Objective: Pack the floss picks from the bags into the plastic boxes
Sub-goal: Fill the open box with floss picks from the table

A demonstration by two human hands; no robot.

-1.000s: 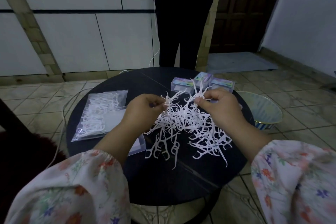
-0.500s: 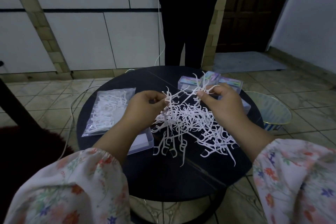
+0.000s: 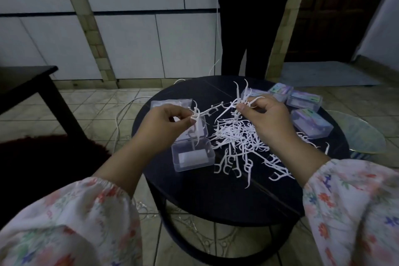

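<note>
Left hand (image 3: 170,123) and right hand (image 3: 265,114) each pinched light, springy, snag-prone floss picks (image 3: 235,136), best taken by the handles, above the open box (image 3: 193,154) beneath the left pinch.

Both hands (image 3: 166,124) (image 3: 266,115) pinching floss picks (image 3: 237,134), open box (image 3: 193,154) below

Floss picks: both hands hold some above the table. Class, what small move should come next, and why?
Probably lower the left hand and drop its floss picks into the open plastic box just below it; that box looks nearly empty, while the loose pile waits.
</note>
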